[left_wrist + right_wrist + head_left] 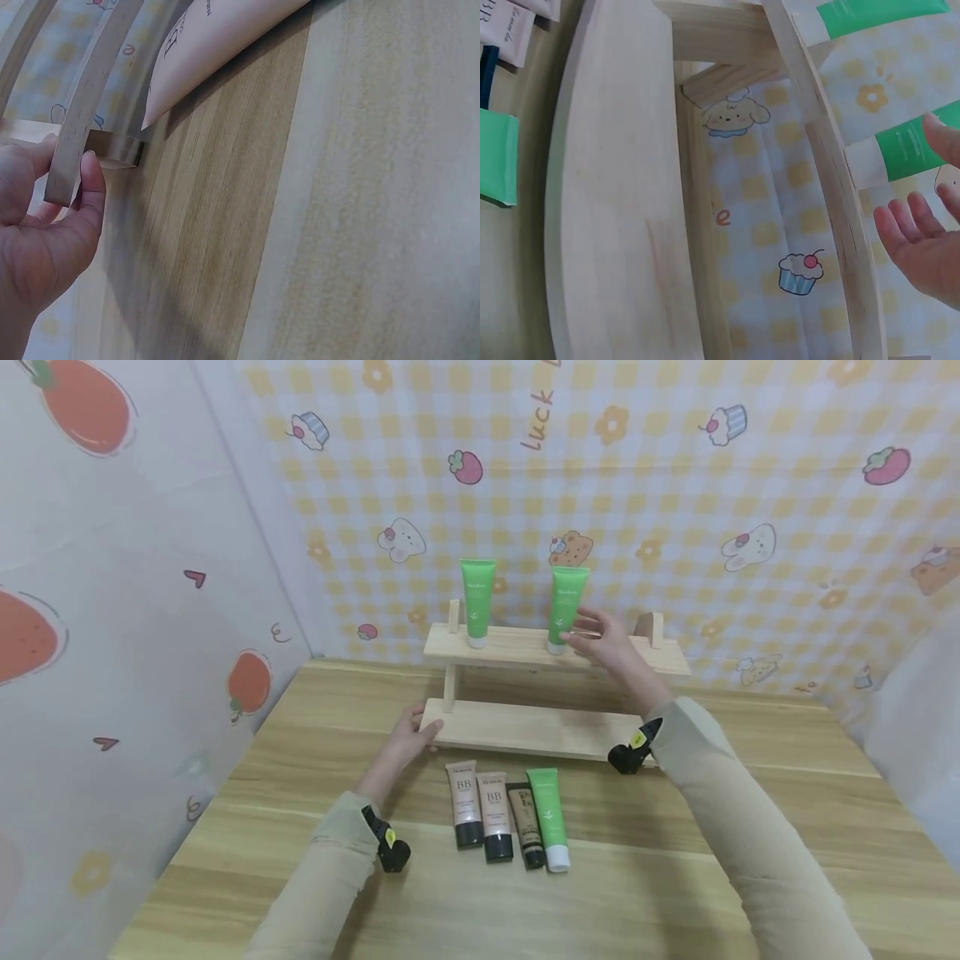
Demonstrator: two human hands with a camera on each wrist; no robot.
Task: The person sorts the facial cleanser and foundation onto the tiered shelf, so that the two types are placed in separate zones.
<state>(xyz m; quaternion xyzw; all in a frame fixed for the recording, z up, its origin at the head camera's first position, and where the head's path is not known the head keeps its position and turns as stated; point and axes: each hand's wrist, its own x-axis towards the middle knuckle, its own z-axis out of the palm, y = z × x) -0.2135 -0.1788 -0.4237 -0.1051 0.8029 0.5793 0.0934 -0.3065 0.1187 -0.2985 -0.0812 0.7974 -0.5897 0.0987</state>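
Note:
A two-tier wooden shelf point(536, 727) stands on the table. My left hand point(405, 739) grips the left end of its lower board; the left wrist view shows the thumb and fingers pinching the board's edge point(69, 161). On the upper board two green squeeze tubes stand upright on white caps, one on the left point(477, 597) and one nearer the middle point(567, 602). Beside the middle tube is my right hand point(609, 647), with its thumb at the tube. In the right wrist view its other fingers point(904, 221) are spread apart from the tube, loosely bent.
In front of the shelf several tubes lie side by side: two pale pink BB cream tubes point(464, 802) with black caps, a tan tube point(527, 822), and a third green tube point(550, 818). A checked cloth point(637, 527) hangs behind the wooden table point(315, 752).

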